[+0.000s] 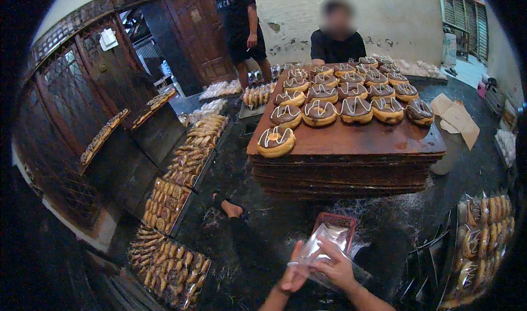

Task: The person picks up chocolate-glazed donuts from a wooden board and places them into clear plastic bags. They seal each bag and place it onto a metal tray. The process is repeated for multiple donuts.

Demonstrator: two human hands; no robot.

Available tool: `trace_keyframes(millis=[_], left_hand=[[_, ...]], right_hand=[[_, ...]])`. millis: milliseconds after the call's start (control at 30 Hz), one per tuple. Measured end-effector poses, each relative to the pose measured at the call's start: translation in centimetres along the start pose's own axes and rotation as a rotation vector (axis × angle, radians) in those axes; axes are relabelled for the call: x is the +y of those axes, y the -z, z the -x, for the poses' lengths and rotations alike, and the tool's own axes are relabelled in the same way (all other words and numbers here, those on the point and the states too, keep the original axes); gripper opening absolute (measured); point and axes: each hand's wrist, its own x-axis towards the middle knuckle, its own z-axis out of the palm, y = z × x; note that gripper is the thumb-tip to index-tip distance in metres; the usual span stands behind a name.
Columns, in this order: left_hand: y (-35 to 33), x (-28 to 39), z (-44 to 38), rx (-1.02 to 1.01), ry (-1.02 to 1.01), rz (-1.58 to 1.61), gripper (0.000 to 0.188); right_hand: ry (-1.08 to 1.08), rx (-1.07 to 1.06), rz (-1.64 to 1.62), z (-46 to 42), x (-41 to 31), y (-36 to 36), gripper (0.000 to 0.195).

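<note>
My left hand (294, 272) and my right hand (334, 265) hold a clear plastic bag (315, 251) between them, low in the head view. Right behind the bag, a red plastic basket (352, 228) holds more clear bags. Beyond it stands a stack of brown boards (341, 171). Rows of chocolate-topped donuts (320, 113) with white icing zigzags lie on the top board. One donut (276, 142) sits apart at the near left corner.
Trays of wrapped pastries (166, 204) line the floor at left; another tray of wrapped donuts (483, 245) is at right. A person (337, 43) sits behind the boards, and another person (241, 22) stands near the door. Cardboard pieces (457, 117) lie right of the boards.
</note>
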Motion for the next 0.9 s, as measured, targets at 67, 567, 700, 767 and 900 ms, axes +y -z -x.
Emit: trace_keyframes(millis=[67,567,700,767,900], left_hand=[[-0.7,-2.1,0.4,0.307,-0.068,-0.043,0.106],[3.9,4.1,1.0,0.377,-0.323,0.192,0.073],[3.4,2.9,-0.4,0.561,-0.236,0.233,0.066],[4.5,2.4,-0.3,0.752,-0.185,0.375,0.051],[6.8,1.3,0.4,0.986,-0.163,0.48,0.045]], right_hand=[[0.054,-0.131,0.105,-0.8,1.9,-0.4,0.05],[0.282,-0.725,0.537,-9.3,-4.9,-2.8,0.044],[0.159,-0.87,0.485,-9.1,-2.6,-4.2,0.055],[0.112,-0.896,0.548,-9.4,-1.1,-4.5,0.049],[-0.02,-0.901,0.633,-8.7,1.2,-5.4,0.04]])
